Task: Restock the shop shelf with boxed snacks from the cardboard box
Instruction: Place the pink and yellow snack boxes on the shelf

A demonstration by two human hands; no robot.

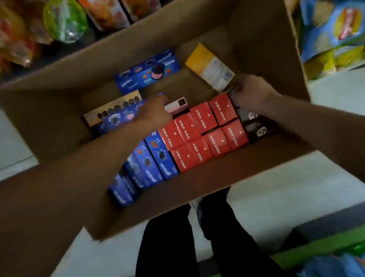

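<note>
Hands both down inside the cardboard box (57, 114). Left hand (155, 112) has fingers curled, grip on a pink-white box (177, 105) beside the blue cookie boxes (155, 158); blur makes the exact pinch hard to read. Right hand (251, 93) has fingers curled at the far right end of the red snack boxes (204, 135), grip closing on a dark pack (247, 116) there; cannot tell if it truly clamps. Red boxes stand in two rows, mid-box, touching the blue row on their left. Far side: one blue cookie box (148, 70) lying flat, a yellow box (210, 67) tilted against the right wall, a beige box (113, 109) at left. Shelf snack bags (335, 29) far right, floor (284, 196) below, person's dark trousers (182, 243) near.
</note>
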